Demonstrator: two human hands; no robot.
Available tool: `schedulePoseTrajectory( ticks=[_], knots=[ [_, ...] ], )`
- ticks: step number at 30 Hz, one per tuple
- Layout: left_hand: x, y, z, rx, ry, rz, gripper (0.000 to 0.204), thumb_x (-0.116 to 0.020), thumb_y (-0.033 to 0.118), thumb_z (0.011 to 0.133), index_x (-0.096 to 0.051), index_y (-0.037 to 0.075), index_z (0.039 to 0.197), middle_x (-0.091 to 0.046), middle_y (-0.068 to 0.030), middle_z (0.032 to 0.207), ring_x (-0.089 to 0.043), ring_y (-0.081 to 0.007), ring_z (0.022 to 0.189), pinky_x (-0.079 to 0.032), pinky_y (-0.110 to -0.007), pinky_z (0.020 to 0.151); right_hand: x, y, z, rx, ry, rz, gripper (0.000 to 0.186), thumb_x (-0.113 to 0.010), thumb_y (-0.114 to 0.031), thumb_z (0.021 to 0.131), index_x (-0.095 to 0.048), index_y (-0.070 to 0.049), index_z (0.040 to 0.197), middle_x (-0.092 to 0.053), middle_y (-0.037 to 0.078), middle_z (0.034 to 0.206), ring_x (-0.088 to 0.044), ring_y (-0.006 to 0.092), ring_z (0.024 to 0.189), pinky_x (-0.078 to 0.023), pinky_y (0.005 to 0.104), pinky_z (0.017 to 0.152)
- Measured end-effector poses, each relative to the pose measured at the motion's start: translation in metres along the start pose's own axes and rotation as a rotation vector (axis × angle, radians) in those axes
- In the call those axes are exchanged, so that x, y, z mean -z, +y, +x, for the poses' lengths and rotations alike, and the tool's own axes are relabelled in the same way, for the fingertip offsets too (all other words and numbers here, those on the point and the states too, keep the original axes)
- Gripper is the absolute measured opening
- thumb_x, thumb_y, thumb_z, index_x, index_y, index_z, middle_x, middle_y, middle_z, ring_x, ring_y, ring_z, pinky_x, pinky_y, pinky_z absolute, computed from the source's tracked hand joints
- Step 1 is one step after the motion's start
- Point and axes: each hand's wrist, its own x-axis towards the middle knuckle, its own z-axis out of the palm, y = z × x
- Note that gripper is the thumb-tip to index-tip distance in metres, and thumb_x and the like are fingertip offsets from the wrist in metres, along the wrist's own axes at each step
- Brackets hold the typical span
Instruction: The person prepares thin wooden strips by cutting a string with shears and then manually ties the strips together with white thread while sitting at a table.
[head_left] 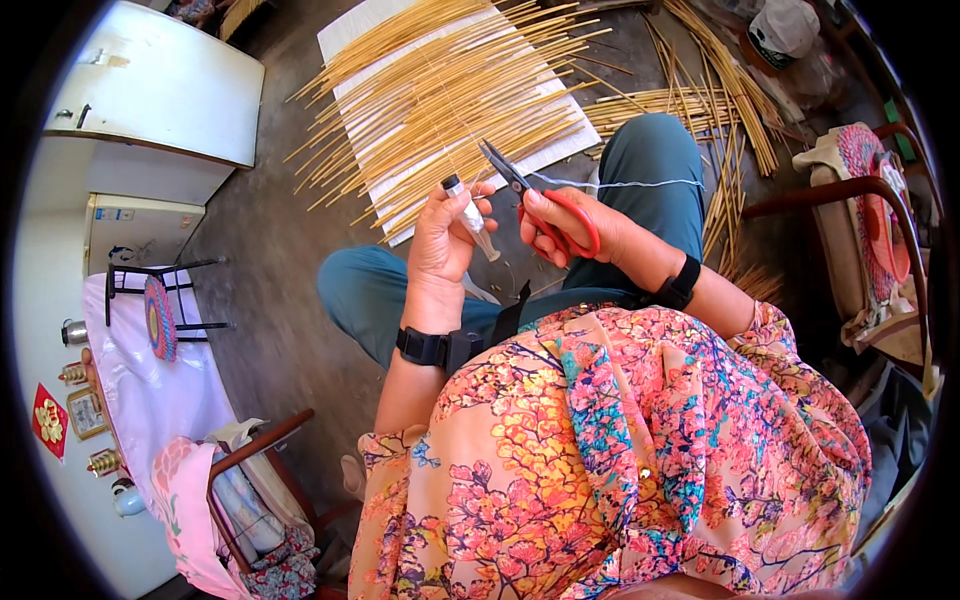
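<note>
Above my lap, my left hand (437,238) is closed round a slim, clear tube with a black cap (474,220), tilted with its narrow clear end toward me. My right hand (600,215) grips a pair of scissors (518,184) by the red handles. Their dark blades point up and left, near the tube's black cap, and look slightly parted. A pale thread (640,184) runs from by the scissors rightward over my right knee. Beyond my hands, a row of thin straw-coloured stalks (440,110), crossed by fine threads, lies on a white sheet (372,18).
More loose stalks (735,85) are heaped on the floor at the far right. A wooden armchair (890,195) stands at the right and a cloth-draped chair (245,460) at the lower left. A black-framed stool (163,320) and a white cabinet (170,85) are on the left.
</note>
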Motion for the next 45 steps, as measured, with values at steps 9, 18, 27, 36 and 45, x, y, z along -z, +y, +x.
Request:
schedulePoseTrajectory(
  ticks=[9, 18, 27, 36, 45],
  knots=[
    [-0.013, 0.001, 0.010, -0.046, 0.001, -0.049, 0.019, -0.052, 0.020, 0.089, -0.052, 0.005, 0.102, -0.060, -0.0145, 0.100, -0.060, -0.0183, 0.067, -0.050, -0.028, 0.049, 0.000, 0.001, 0.000, -0.060, -0.089, -0.021, 0.064, -0.042, -0.063, 0.086, -0.058, -0.002, 0.076, -0.053, 0.003, 0.055, -0.051, 0.0104, 0.041, -0.038, 0.0210, 0.038],
    [-0.027, -0.008, 0.016, -0.081, -0.005, 0.076, 0.010, -0.049, 0.019, 0.092, -0.051, 0.009, 0.094, -0.056, -0.0078, 0.069, -0.048, -0.0112, 0.052, -0.038, -0.022, 0.045, 0.007, 0.002, 0.000, -0.006, -0.168, -0.082, 0.066, -0.038, -0.064, 0.087, -0.059, -0.002, 0.084, -0.056, 0.003, 0.063, -0.058, 0.0118, 0.053, -0.040, 0.0211, 0.044],
    [-0.028, -0.020, 0.011, -0.052, 0.079, 0.276, 0.012, -0.062, 0.016, 0.085, -0.055, 0.008, 0.092, -0.048, -0.0004, 0.059, -0.039, -0.0070, 0.045, -0.031, -0.020, 0.040, 0.006, 0.004, 0.004, 0.090, -0.060, -0.248, 0.067, -0.044, -0.065, 0.084, -0.059, -0.001, 0.090, -0.055, 0.003, 0.067, -0.058, 0.0113, 0.059, -0.039, 0.0215, 0.046],
    [-0.039, -0.017, 0.011, 0.031, 0.135, 0.366, 0.015, -0.060, 0.020, 0.088, -0.060, 0.006, 0.092, -0.043, 0.0024, 0.051, -0.033, -0.0051, 0.039, -0.027, -0.020, 0.038, 0.019, 0.003, -0.005, 0.019, -0.035, -0.036, 0.069, -0.038, -0.069, 0.084, -0.058, -0.003, 0.086, -0.055, 0.002, 0.064, -0.058, 0.0115, 0.055, -0.038, 0.0204, 0.045],
    [-0.035, -0.016, 0.016, -0.043, 0.212, 0.309, 0.015, -0.060, 0.019, 0.088, -0.059, 0.005, 0.090, -0.045, -0.0003, 0.053, -0.036, -0.0069, 0.040, -0.029, -0.021, 0.038, 0.020, 0.003, -0.004, -0.067, -0.125, -0.088, 0.072, -0.039, -0.070, 0.082, -0.058, -0.002, 0.087, -0.058, 0.004, 0.068, -0.060, 0.0130, 0.057, -0.042, 0.0214, 0.046]
  ],
)
